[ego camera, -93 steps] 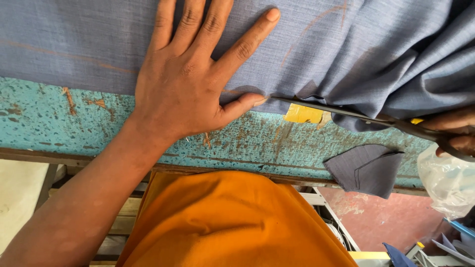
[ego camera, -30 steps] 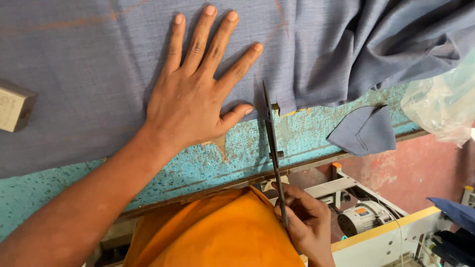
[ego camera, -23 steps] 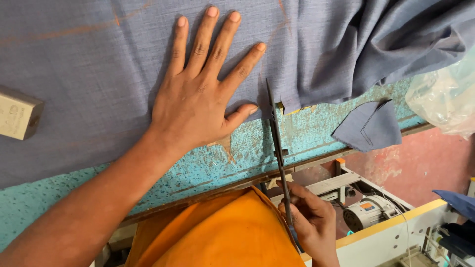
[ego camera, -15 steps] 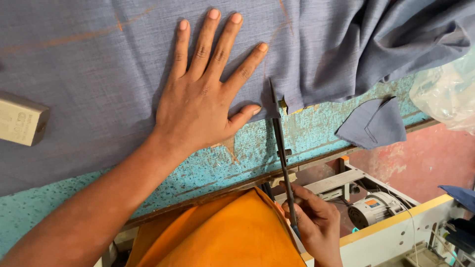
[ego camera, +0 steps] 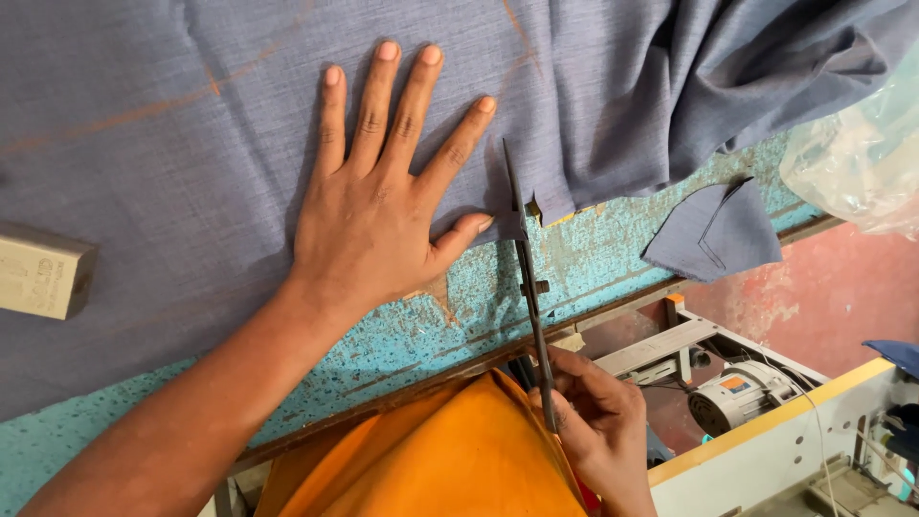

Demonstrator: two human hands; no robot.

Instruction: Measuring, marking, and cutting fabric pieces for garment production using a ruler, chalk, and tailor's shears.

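Observation:
My left hand [ego camera: 378, 206] lies flat with fingers spread on a blue-grey cloth [ego camera: 230, 124] spread over a worn turquoise table [ego camera: 459, 316]. My right hand [ego camera: 593, 421], below the table's front edge, grips the handles of long dark scissors [ego camera: 525, 254]. Their blades point away from me and enter the cloth's near edge just right of my left thumb. Faint orange chalk lines cross the cloth.
A cut-off scrap of the same cloth [ego camera: 713, 230] lies on the table at the right. A pale block [ego camera: 43, 273] rests on the cloth at the left. Crumpled clear plastic [ego camera: 852, 163] sits at the right edge. A sewing machine motor [ego camera: 742, 397] and stand are below right.
The scissors swung from lying sideways at the right to pointing away from me, and their blades have advanced into the cloth beside my left thumb. My left hand stayed pressed flat.

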